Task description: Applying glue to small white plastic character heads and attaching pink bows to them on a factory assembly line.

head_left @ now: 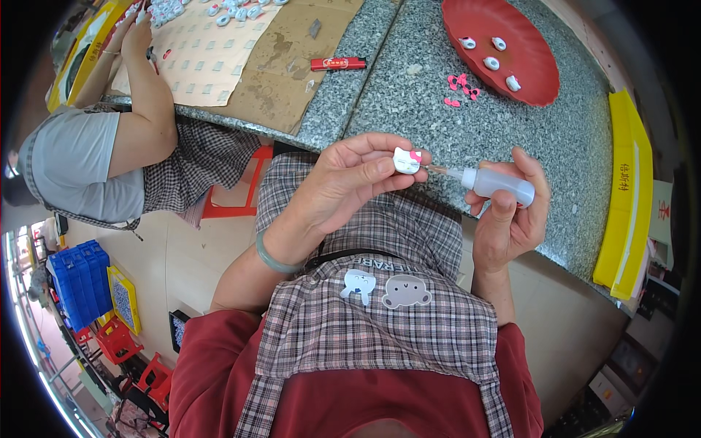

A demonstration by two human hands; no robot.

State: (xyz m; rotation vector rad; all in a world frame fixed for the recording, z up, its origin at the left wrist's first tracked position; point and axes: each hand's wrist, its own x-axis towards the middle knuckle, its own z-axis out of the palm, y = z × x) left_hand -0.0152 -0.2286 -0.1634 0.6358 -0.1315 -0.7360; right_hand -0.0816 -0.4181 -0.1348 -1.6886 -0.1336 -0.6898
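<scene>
Between the thumb and fingers of my left hand point(358, 171) is a small white cat-head piece point(406, 161) with a pink bow at its upper corner. My right hand point(511, 212) is closed around a small translucent squeeze bottle point(504, 185), tilted on its side. The bottle's thin nozzle points left, its tip close to the cat-head piece; whether they touch I cannot tell. Beyond my hands, several loose pink bows point(461, 86) lie on the speckled stone table point(409, 95). Several white pieces rest in a red scalloped plate point(529, 58) at the far right.
A red box cutter-like strip point(338, 63) lies on brown cardboard point(288, 69). At left, a co-worker in a grey shirt point(87, 146) sits by a paper sheet point(212, 66) and a pile of white pieces point(164, 11). Yellow guards point(628, 197) line the table's right edge.
</scene>
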